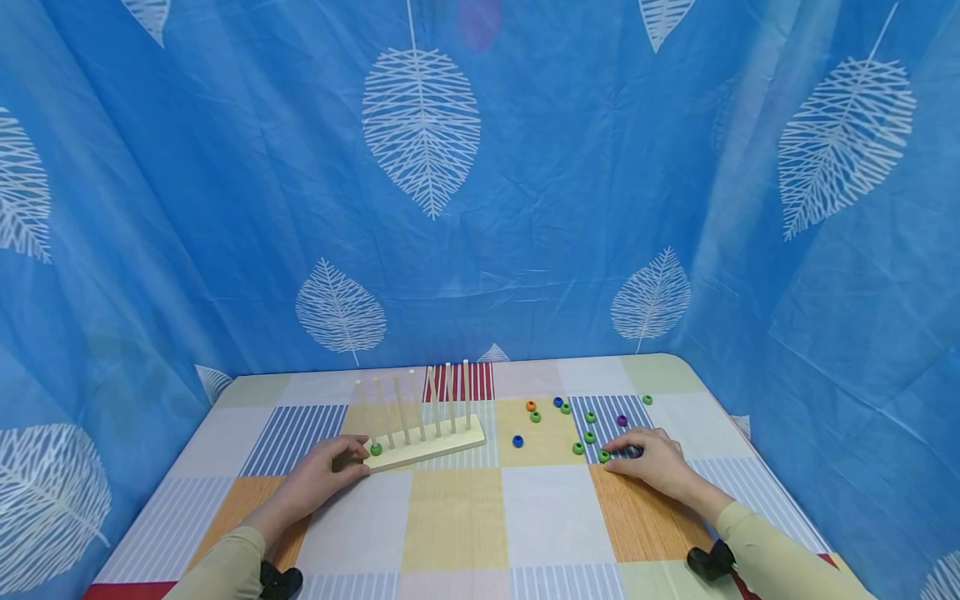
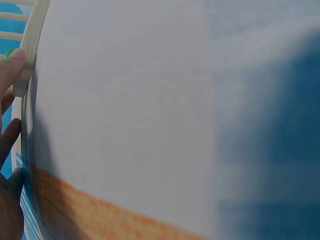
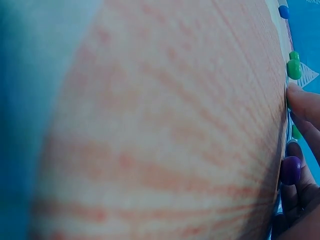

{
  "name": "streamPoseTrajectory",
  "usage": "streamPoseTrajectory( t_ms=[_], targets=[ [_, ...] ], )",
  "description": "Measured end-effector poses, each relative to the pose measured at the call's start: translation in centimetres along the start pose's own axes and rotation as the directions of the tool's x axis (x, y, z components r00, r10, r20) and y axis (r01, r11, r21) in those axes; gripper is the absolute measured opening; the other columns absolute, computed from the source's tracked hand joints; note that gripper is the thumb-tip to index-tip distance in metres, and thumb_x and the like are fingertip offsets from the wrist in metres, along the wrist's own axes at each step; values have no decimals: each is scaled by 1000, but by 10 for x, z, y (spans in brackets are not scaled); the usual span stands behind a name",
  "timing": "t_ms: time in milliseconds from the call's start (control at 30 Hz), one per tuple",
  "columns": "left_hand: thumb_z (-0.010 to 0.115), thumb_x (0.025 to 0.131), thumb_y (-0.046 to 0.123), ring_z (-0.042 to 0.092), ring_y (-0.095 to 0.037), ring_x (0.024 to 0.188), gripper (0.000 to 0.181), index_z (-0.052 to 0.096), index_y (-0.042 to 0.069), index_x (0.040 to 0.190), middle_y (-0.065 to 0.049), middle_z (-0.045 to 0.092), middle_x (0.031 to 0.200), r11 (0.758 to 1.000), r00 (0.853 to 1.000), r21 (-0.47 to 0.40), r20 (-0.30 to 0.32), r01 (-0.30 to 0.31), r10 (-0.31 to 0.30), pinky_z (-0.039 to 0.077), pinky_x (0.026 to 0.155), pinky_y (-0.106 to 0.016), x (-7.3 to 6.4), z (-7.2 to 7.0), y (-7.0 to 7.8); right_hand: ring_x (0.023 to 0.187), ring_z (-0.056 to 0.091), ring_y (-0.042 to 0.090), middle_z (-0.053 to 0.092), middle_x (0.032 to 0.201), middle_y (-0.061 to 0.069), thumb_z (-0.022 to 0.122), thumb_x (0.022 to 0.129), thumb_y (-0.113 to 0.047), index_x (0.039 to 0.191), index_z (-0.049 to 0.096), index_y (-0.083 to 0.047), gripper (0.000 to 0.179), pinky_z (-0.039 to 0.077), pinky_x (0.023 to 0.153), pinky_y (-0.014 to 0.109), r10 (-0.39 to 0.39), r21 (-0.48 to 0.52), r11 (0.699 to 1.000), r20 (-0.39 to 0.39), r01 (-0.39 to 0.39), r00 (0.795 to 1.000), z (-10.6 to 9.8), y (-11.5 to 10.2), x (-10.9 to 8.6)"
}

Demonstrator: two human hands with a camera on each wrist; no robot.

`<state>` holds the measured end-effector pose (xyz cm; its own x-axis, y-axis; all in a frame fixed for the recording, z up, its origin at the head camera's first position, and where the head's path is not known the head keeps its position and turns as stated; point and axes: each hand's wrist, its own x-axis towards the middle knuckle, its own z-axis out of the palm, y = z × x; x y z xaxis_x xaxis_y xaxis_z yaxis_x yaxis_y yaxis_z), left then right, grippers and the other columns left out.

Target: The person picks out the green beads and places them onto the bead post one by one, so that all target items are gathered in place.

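My left hand (image 1: 324, 472) holds the left end of a pale wooden peg rack (image 1: 431, 449), thumb along its front edge. Several upright pegs rise from its base, and a green bead (image 1: 376, 449) sits at the foot of the leftmost one. In the left wrist view the thumb (image 2: 15, 62) presses on the base end. Over on the right, my right hand (image 1: 656, 461) pinches a green bead (image 1: 604, 457) between thumb and fingertips. A purple bead (image 3: 290, 170) lies under that hand's curled fingers, mostly covered in the head view.
Several loose green beads (image 1: 590, 417) lie on the checked tablecloth (image 1: 457, 508) beyond the right hand. Among them are blue beads (image 1: 518, 442), an orange bead (image 1: 531, 406) and another purple bead (image 1: 622, 421). A blue curtain (image 1: 525, 208) with white leaves hangs behind the table and along its sides.
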<state>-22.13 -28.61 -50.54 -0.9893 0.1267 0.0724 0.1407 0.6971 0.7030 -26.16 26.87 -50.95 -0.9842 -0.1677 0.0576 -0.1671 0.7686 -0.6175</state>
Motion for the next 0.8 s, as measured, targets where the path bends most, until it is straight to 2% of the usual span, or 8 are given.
streamPoseTrajectory(
  t_ms=[333, 567, 800],
  targets=[
    [81, 89, 25, 51, -39, 134, 17, 69, 24, 101, -9, 64, 137, 1000, 1000, -1, -1, -6, 6, 34, 114, -62, -1, 0, 0, 116, 47, 38, 65, 124, 14, 85, 82, -43, 101, 79, -25, 26, 27, 100, 65, -11, -14, 1000, -1, 11, 1000, 1, 1, 1],
    [81, 90, 25, 51, -39, 135, 16, 69, 23, 101, -9, 63, 138, 1000, 1000, 5, -3, -1, 1, 34, 114, -62, -1, 0, 0, 113, 46, 36, 65, 123, 13, 84, 82, -44, 101, 79, -24, 28, 29, 98, 62, 13, -22, 1000, 8, -12, 1000, 1, -1, 0],
    [81, 90, 25, 51, -39, 134, 16, 69, 23, 101, -9, 63, 138, 1000, 1000, 7, -8, 0, 0, 34, 114, -63, -1, 0, 1, 112, 47, 36, 66, 120, 11, 84, 83, -44, 101, 79, -25, 27, 28, 98, 62, -5, -24, 1000, 4, 5, 1000, 1, -2, 0]
  ],
)
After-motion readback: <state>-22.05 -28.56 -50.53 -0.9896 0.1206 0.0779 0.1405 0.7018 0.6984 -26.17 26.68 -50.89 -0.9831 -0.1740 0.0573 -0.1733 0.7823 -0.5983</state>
